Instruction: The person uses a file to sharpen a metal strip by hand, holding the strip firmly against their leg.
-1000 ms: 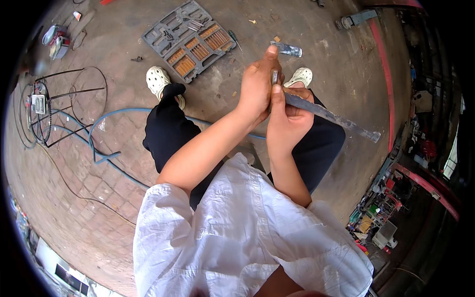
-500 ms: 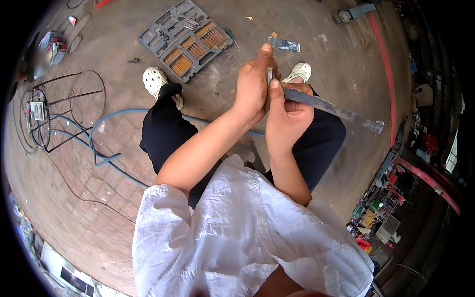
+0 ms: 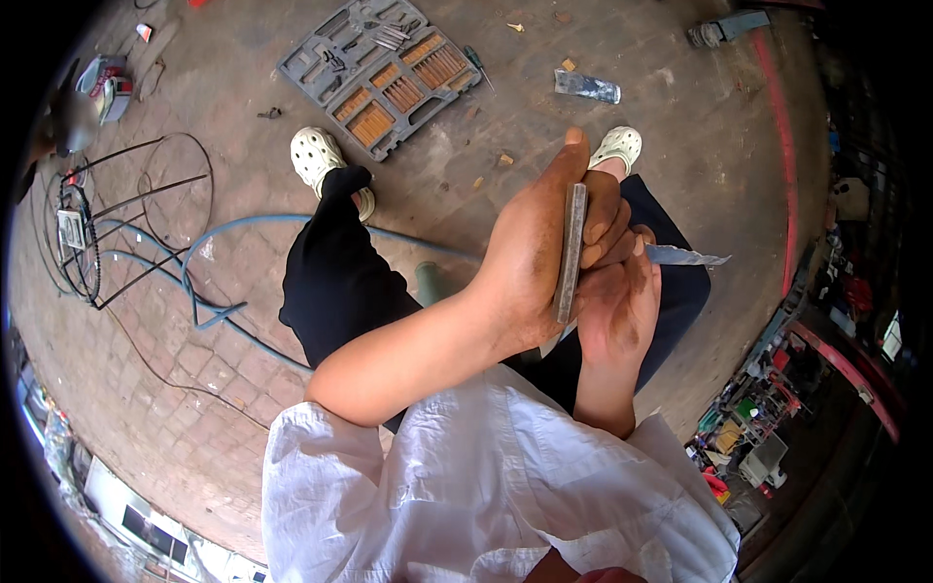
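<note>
My left hand (image 3: pixel 533 233) is closed around a flat grey bar (image 3: pixel 571 255), which stands edge-on toward me with its thumb along the far end. Just right of it, my right hand (image 3: pixel 622 301) is closed on a dark flat metal strip (image 3: pixel 685 256). The strip's tapering, rough-edged end sticks out to the right past the fingers. Both hands meet over my right thigh, fingers close together. Where the strip runs between them is hidden by my left hand and the bar.
An open grey bit case (image 3: pixel 309 56) lies on the floor beyond my feet, a screwdriver (image 3: pixel 474 60) beside it. Farther right lies a scuffed metal piece (image 3: pixel 587 86). A blue hose (image 3: pixel 262 218) and a black wire frame (image 3: pixel 146 214) are at left. A red rail (image 3: pixel 777 155) runs along the right.
Both hands have moved nearer to me and slightly right. The bar has turned and shows its long edge; the strip has swung, and less of it shows beyond my right hand.
</note>
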Demonstrator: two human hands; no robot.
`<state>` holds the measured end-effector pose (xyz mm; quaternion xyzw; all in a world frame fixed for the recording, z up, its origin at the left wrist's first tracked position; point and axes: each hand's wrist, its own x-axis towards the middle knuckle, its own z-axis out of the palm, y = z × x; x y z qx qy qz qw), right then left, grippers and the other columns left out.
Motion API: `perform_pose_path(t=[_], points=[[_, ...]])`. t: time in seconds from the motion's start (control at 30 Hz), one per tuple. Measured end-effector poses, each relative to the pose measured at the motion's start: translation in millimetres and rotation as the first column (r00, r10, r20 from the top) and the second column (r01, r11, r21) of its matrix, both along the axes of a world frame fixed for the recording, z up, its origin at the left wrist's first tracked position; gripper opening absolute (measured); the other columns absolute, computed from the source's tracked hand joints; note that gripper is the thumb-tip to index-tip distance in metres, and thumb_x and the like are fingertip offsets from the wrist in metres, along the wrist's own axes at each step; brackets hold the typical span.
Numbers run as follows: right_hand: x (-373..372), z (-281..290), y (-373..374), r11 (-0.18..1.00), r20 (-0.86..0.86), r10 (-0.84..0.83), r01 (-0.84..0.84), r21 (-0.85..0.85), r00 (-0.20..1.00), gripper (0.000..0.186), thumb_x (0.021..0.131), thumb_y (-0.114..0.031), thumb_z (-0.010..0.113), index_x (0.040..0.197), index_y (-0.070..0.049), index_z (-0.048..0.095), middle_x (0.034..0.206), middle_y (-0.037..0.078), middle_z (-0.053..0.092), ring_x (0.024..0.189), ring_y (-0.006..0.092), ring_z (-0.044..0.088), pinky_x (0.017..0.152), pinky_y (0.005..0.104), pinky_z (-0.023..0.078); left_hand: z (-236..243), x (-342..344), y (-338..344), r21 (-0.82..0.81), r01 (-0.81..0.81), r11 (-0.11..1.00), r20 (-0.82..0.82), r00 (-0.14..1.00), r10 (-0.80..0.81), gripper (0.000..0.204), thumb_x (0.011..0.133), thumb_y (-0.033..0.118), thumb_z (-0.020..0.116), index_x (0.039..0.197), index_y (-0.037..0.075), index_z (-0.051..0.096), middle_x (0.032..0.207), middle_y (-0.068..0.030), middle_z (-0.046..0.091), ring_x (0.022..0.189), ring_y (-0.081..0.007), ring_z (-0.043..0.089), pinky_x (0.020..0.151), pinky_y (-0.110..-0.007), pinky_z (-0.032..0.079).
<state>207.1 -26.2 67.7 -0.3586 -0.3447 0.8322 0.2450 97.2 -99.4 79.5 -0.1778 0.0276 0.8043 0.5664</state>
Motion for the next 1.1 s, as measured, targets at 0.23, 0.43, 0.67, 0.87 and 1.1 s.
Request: perform_pose_path(t=[0.23, 0.43, 0.67, 0.87, 1.1], points=[[-7.3, 2.6, 1.6, 0.996, 0.029, -0.042, 0.044, -0.071, 0.999, 0.008, 0.093, -0.01, 0.055, 0.09, -0.007, 0.048, 0.085, 0.001, 0.05, 0.083, 0.0089, 0.052, 0.075, 0.0258, 0.045, 7.6, -7.9, 3.5, -0.011, 0.014, 1.0, -0.018, 1.0, -0.014, 0.065, 0.099, 0.05, 0.024, 0.05, 0.008, 0.034, 0.047, 0.0001, 0.027, 0.04, -0.01, 0.022, 0.031, -0.022, 0.02], [-5.3, -4.1, 12.2, 1.0, 0.004, -0.023, 0.023, -0.015, 1.0, 0.012, 0.092, -0.008, 0.055, 0.085, -0.008, 0.045, 0.079, 0.0, 0.045, 0.074, 0.0095, 0.046, 0.069, 0.0254, 0.04, 4.0, -8.8, 11.0, -0.053, 0.058, 0.997, 0.004, 0.998, -0.057, 0.067, 0.099, 0.05, 0.021, 0.049, 0.008, 0.033, 0.046, -0.0004, 0.026, 0.04, -0.0108, 0.022, 0.031, -0.022, 0.02], [-4.0, 0.7, 17.1, 0.997, -0.01, -0.03, 0.031, 0.065, 0.999, 0.019, 0.087, -0.005, 0.061, 0.083, -0.008, 0.043, 0.075, 0.001, 0.042, 0.072, 0.0134, 0.042, 0.064, 0.0267, 0.033, -1.7, -5.5, 19.7, -0.11, 0.045, 0.993, -0.094, 0.994, -0.056, 0.066, 0.099, 0.05, 0.022, 0.049, 0.008, 0.034, 0.047, -0.0007, 0.028, 0.04, -0.0114, 0.024, 0.031, -0.023, 0.02], [2.3, 1.1, 10.6, 0.976, 0.028, 0.031, -0.037, 0.216, 0.999, 0.02, 0.082, 0.003, 0.064, 0.084, -0.005, 0.046, 0.08, 0.006, 0.047, 0.077, 0.016, 0.048, 0.066, 0.0252, 0.04, -16.1, -10.6, 33.3, -0.349, -0.075, 0.934, -0.292, 0.956, -0.032, 0.063, 0.099, 0.048, 0.025, 0.05, 0.009, 0.034, 0.048, -0.0006, 0.028, 0.042, -0.0114, 0.023, 0.036, -0.025, 0.019], [9.3, -4.9, 0.5, 0.958, 0.069, 0.156, -0.168, 0.233, 0.985, 0.018, 0.081, 0.008, 0.064, 0.089, -0.001, 0.05, 0.091, 0.004, 0.055, 0.085, 0.0077, 0.056, 0.073, 0.0199, 0.044, -29.8, -3.1, 46.0, -0.466, -0.218, 0.858, -0.478, 0.878, -0.037, 0.06, 0.099, 0.046, 0.029, 0.052, 0.01, 0.034, 0.05, -0.0008, 0.031, 0.046, -0.0117, 0.023, 0.042, -0.026, 0.022]])
